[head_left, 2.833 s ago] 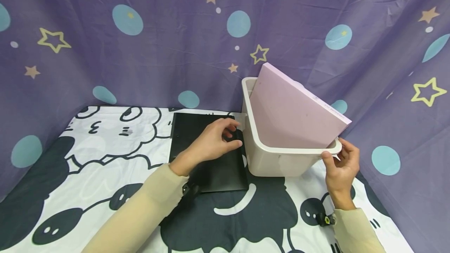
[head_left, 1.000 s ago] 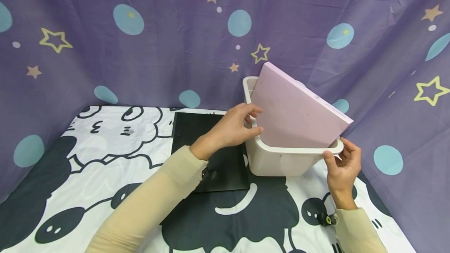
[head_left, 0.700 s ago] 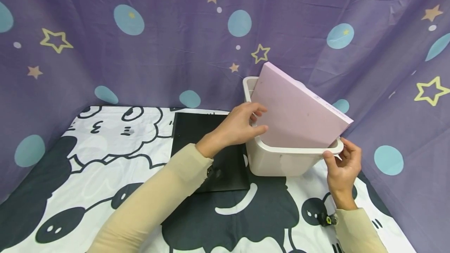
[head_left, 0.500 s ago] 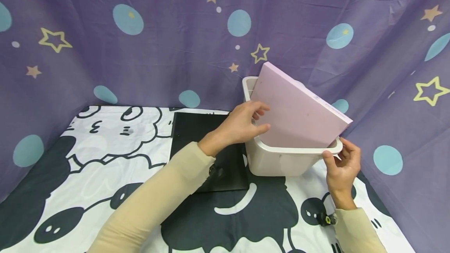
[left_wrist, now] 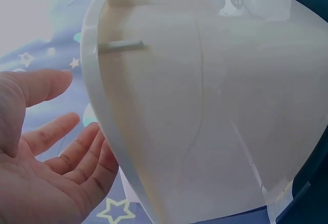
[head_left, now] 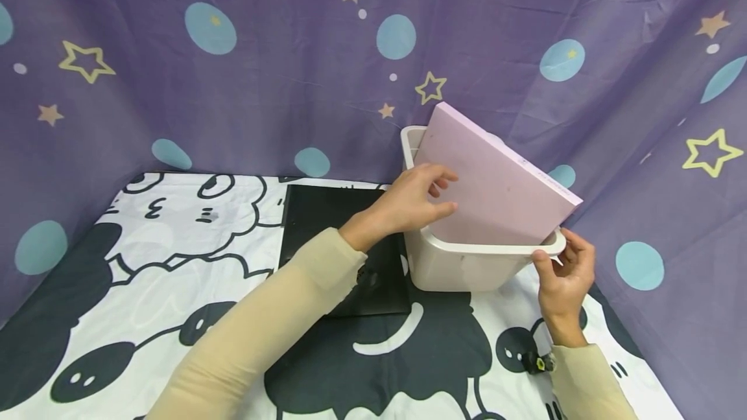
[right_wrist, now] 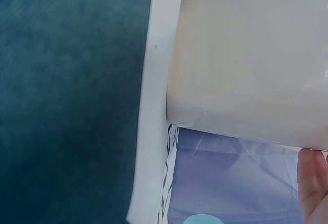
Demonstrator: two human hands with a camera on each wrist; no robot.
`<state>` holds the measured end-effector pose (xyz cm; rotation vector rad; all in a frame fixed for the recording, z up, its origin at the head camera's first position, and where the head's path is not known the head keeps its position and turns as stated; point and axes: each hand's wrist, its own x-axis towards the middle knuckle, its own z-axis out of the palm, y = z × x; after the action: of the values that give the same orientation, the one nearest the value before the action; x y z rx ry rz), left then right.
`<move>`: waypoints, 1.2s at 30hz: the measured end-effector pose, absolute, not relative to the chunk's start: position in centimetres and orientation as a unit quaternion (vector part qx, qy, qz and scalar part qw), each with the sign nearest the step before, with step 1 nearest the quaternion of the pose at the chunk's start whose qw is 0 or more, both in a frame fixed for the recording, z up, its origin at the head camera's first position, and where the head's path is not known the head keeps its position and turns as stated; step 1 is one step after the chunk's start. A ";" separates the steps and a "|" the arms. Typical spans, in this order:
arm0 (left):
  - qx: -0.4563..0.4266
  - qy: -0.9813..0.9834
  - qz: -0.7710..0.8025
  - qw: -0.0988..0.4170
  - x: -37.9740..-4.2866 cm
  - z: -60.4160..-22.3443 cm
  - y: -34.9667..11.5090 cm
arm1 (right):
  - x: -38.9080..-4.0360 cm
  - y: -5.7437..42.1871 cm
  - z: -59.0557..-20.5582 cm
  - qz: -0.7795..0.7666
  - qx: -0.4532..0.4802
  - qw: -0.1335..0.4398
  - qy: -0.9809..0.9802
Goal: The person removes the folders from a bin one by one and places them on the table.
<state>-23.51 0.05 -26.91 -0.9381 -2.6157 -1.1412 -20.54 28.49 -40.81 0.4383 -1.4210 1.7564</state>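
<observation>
A thin pink box [head_left: 496, 180] stands slanted inside an off-white plastic bin [head_left: 467, 271], its upper edge rising above the rim. My left hand [head_left: 403, 203] is over the bin's left rim, in front of the box's broad face, thumb and fingers apart with nothing between them. In the left wrist view, that hand [left_wrist: 56, 178] is beside the rim, palm showing, and the bin's outer wall [left_wrist: 215, 106] fills most of the picture. At the front right corner, my right hand [head_left: 565, 284] holds the bin's rim, thumb in front; only its fingertips [right_wrist: 310, 172] show in the right wrist view.
A flat black folder-like panel [head_left: 309, 212] lies on the cloth left of the bin, partly under my left forearm. Cartoon-printed cloth [head_left: 175, 316] covers the table. A purple curtain [head_left: 280, 83] hangs close behind the bin.
My left hand has moved right, from above the black panel to over the bin's left rim, in front of the pink box. The right hand, bin and box have stayed put.
</observation>
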 end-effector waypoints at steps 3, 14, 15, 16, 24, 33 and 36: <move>-0.321 -0.866 -0.378 0.068 -23.7 -26.9 0.5 | -20.6 28.5 -40.9 0.698 0.175 0.408 -0.561; -0.325 -0.869 -0.369 0.051 -24.0 -27.0 1.9 | -20.6 28.5 -40.8 0.693 0.175 0.408 -0.568; -0.325 -0.870 -0.368 0.050 -24.0 -27.0 2.0 | -20.6 28.5 -40.8 0.693 0.175 0.408 -0.567; -0.326 -0.869 -0.368 0.049 -24.1 -27.0 2.2 | -20.6 28.5 -40.8 0.693 0.175 0.408 -0.568; -0.332 -0.875 -0.350 0.049 -24.5 -27.1 3.2 | -20.6 28.5 -40.9 0.696 0.177 0.409 -0.563; -0.336 -0.884 -0.319 0.059 -25.2 -27.1 4.3 | -20.7 28.6 -41.1 0.699 0.179 0.408 -0.559; -0.337 -0.884 -0.318 0.063 -25.6 -27.1 4.6 | -20.8 28.6 -41.1 0.698 0.179 0.408 -0.561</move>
<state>-25.59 4.60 -27.08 -1.0173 -2.6719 -0.9608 -20.76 28.61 -41.06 0.4507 -1.4140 1.7591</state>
